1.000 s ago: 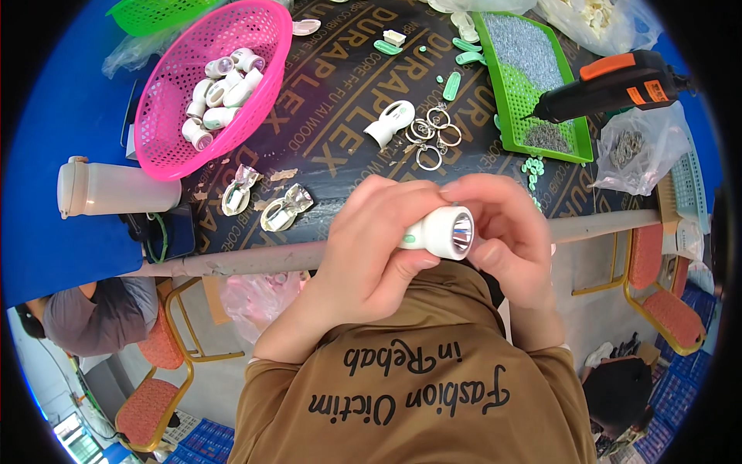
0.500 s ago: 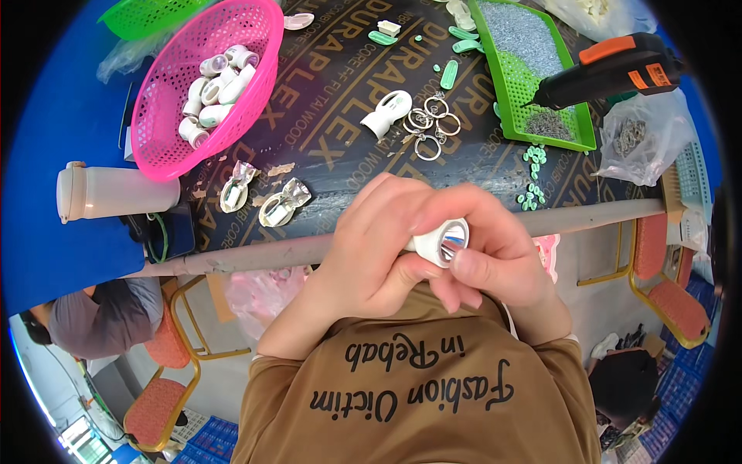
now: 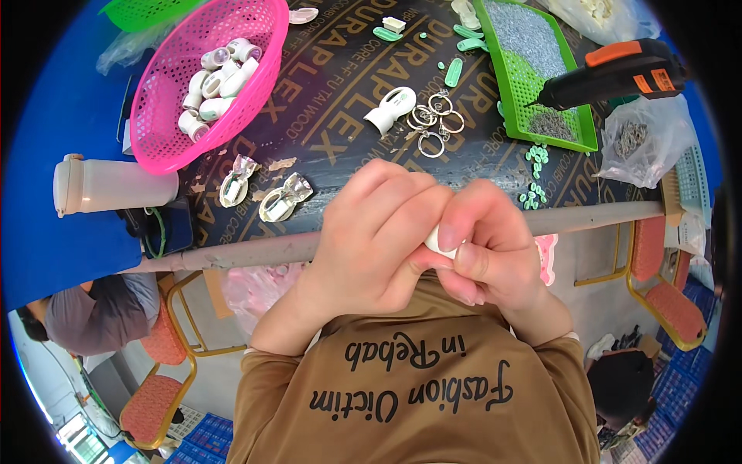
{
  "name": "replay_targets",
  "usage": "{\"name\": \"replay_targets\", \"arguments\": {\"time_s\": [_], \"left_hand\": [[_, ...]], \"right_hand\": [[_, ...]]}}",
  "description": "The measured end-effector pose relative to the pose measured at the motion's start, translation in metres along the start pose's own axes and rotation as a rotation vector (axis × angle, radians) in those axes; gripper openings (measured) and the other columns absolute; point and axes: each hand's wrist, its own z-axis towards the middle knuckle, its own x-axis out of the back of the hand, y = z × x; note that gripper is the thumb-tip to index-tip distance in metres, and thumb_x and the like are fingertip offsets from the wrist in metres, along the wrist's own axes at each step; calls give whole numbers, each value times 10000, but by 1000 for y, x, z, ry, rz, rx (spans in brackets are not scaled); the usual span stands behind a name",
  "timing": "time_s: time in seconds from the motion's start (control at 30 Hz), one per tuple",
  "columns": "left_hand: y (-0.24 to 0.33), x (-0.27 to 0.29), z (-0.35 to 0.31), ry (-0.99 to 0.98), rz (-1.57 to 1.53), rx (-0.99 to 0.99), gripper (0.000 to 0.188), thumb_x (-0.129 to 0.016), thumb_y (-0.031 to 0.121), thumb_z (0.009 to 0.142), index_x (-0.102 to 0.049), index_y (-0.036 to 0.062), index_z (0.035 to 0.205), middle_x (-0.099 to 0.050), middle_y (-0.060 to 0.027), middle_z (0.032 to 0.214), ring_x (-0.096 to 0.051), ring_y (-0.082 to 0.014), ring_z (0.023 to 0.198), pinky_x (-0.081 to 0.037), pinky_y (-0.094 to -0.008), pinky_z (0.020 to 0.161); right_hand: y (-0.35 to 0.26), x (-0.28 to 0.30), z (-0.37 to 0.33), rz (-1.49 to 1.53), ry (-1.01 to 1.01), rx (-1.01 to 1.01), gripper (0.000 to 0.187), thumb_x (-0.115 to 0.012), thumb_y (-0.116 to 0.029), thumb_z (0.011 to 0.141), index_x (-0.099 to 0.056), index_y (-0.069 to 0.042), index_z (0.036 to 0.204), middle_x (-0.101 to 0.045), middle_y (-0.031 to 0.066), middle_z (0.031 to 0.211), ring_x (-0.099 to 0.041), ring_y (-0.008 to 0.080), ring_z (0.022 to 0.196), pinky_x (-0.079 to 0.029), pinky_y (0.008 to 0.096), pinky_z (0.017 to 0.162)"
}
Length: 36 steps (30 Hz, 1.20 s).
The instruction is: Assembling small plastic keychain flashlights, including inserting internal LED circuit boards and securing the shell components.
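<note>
Between my two hands, just before the table's near edge, is a small white flashlight body (image 3: 441,243), mostly covered by fingers. My left hand (image 3: 379,232) wraps around it from the left. With thumb and fingers, my right hand (image 3: 495,243) pinches its front end, hiding the reflector. On the table ahead lies another white flashlight body (image 3: 390,110), touching a cluster of metal key rings (image 3: 433,124). Two opened silver-lined shell halves with parts inside, one shell (image 3: 238,182) and another shell (image 3: 285,198), lie beyond my left hand.
A pink basket (image 3: 158,158) of white flashlight bodies stands at left, beside a frosted bottle (image 3: 116,186). At right are a green tray (image 3: 501,77) with tiny metal parts, an electric screwdriver (image 3: 610,75) over it, a plastic bag (image 3: 645,139) and small green pieces (image 3: 535,174).
The flashlight's open reflector end faced outward before; my right thumb and fingers have now closed over it. Both hands stay nearly in place.
</note>
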Motion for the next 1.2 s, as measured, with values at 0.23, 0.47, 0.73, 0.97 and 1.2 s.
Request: {"name": "replay_targets", "arguments": {"time_s": [0.23,0.47,0.73,0.97,1.2], "left_hand": [[8,4,1,-69,-436,284,437,-507,396,856,-540,-12,1009,-590,-143,931,-570,-311,780,-450,-365,698],[11,-4,-18,-87,-1184,527,636,-437,554,858,-392,3,1171,-512,-118,1045,-519,-173,920,-414,-312,804],[20,-10,-18,-184,-1492,747,718,-391,624,834,-388,4,1197,-521,-116,1048,-526,-170,914,-421,-285,784],[17,-18,-14,-149,-1996,609,568,-286,512,921,-412,-5,1119,-502,-128,876,-456,-114,534,-356,-212,460],[12,-18,-16,-182,-2144,704,483,-258,458,941,-333,70,1220,-491,-193,872,-424,-110,412,-345,-195,349]], "right_hand": [[-10,-7,5,-42,17,80,509,-544,-283,871,-365,50,1212,-549,78,757,-490,79,492,-330,173,409],[-17,8,9,-1352,167,550,638,-638,-537,712,-601,21,1020,-477,49,724,-407,132,594,-338,264,565],[-15,3,23,-1209,-4,538,597,-532,-515,783,-592,33,1010,-542,170,1031,-521,289,920,-404,368,802],[-11,5,19,-631,17,193,512,-487,-427,852,-556,52,1017,-536,164,1035,-521,253,948,-413,345,830],[-3,11,22,-145,26,-2,514,-535,-392,841,-454,44,1100,-515,162,1017,-521,201,928,-434,301,797]]}}
